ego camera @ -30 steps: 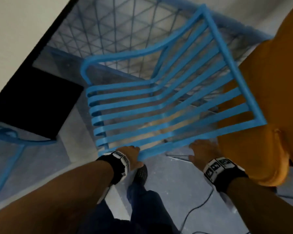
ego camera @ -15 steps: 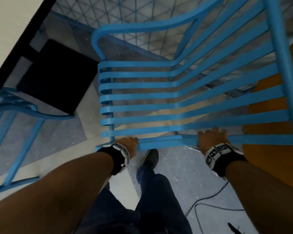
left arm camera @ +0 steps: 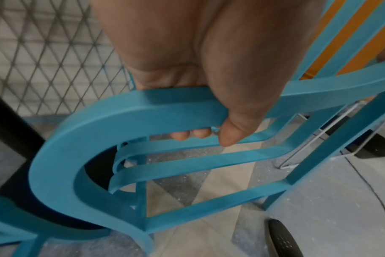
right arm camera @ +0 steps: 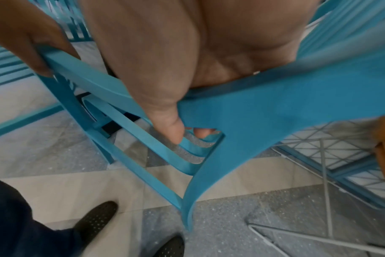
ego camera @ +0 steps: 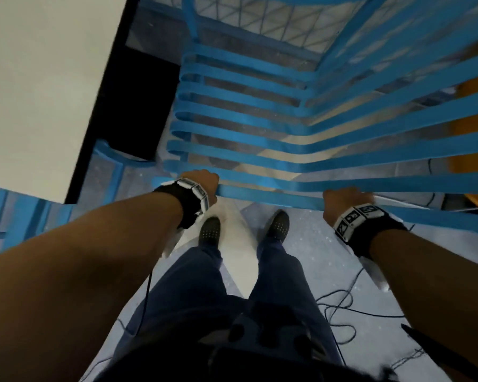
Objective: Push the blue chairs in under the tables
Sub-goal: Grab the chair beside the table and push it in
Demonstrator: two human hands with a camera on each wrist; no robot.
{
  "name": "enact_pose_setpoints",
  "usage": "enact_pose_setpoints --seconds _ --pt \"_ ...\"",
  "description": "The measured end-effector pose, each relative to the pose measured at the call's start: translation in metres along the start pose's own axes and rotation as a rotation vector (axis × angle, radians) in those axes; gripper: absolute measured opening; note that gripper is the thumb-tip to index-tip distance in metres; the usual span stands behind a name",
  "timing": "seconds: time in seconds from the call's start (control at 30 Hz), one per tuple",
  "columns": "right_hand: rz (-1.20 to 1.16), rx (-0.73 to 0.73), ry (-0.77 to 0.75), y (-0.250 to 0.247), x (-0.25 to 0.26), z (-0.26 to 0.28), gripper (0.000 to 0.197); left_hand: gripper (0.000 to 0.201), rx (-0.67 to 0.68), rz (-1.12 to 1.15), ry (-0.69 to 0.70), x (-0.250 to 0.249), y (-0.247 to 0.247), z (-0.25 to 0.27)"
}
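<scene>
both hands grip the top rail of a blue slatted plastic chair (ego camera: 301, 128), seen from above in the head view with its backrest nearest the person and its seat slats running away toward the far side; the left hand (ego camera: 202, 183) closes over the near left corner of the rail, and the left wrist view shows its thumb (left arm camera: 233, 132) lying across the near face of the rail while curled fingertips (left arm camera: 187, 134) show beneath it, so the hold is a full wrap; the right hand (ego camera: 345, 199) clamps the same rail further right, and in the right wrist view its thumb (right arm camera: 167, 125) presses the near face with fingertips hooked round the underside, again fully closed on the rail; the chair stands just right of a white rectangular table with a black edge (ego camera: 39, 92), whose black square base (ego camera: 138, 106) sits on the floor beside the chair's left side, and whether any part of the seat lies under the tabletop cannot be told; a grey wire mesh panel in a blue frame (ego camera: 273, 28) stands on the far side of the chair; an orange surface (ego camera: 469, 128) shows through the slats at the right; part of a second blue chair (ego camera: 17, 221) is at the near left; the person's black perforated shoes (ego camera: 210, 230) stand on a pale tiled floor (ego camera: 301, 244) with thin black cables (ego camera: 342, 304) lying at the near right
</scene>
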State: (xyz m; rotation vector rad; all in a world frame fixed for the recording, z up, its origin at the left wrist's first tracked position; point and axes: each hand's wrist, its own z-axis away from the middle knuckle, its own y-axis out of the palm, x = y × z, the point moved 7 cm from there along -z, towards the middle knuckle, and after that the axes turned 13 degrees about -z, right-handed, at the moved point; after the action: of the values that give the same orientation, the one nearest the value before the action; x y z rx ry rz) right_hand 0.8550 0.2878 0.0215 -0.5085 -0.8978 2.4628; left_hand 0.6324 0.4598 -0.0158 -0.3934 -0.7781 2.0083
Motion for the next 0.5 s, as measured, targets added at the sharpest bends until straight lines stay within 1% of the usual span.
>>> enact_pose_setpoints --seconds 0.1,0.2,0.37,0.43,0.5 --pt "-0.060 0.022 0.011 0.010 0.037 0.014 0.021 0.028 -0.004 -0.044 -0.051 0.031 0.010 0.007" --pt "-0.103 0.014 -0.011 0.019 0.064 0.020 0.021 0.025 0.016 -0.069 -0.124 0.050 0.026 0.007" --pt "-0.092 0.052 0.025 0.008 0.066 0.013 0.023 0.025 -0.064 -0.065 -0.134 0.057 0.023 -0.004" --pt "-0.124 0.034 0.013 -0.001 0.071 0.006 0.025 0.024 -0.083 -0.049 -0.151 0.066 0.014 -0.009" --pt "-0.157 -0.017 -0.024 -0.012 0.078 -0.001 0.024 0.024 -0.085 -0.049 -0.160 0.078 0.005 -0.017"
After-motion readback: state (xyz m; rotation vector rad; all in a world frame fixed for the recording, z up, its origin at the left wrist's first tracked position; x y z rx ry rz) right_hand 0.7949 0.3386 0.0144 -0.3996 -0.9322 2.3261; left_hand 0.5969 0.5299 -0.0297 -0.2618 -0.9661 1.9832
